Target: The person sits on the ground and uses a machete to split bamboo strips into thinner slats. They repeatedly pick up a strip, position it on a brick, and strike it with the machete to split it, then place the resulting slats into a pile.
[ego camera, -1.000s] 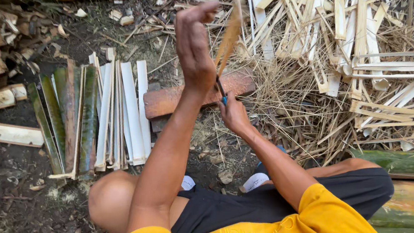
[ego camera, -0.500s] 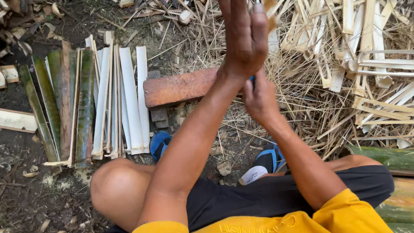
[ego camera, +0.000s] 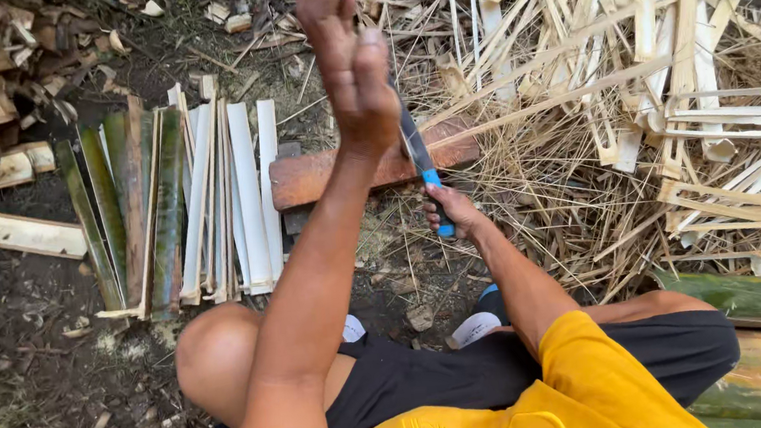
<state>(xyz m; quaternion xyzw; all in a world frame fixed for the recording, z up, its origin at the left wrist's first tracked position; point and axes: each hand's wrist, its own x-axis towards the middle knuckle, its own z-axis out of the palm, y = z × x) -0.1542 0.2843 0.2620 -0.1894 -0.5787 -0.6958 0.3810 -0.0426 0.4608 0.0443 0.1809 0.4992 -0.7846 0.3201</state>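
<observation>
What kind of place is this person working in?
Probably an outdoor bamboo-splitting spot on bare earth: split bamboo slats lie in a row, a heap of strips and shavings spreads beside them, and the right hand grips a blue-handled knife.

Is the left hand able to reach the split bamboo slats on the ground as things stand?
Probably yes. The left hand is raised and seems to hold nothing. The slats lie uncovered on the ground to its left, beside the brick, with nothing between. The right hand holds the knife.
</observation>
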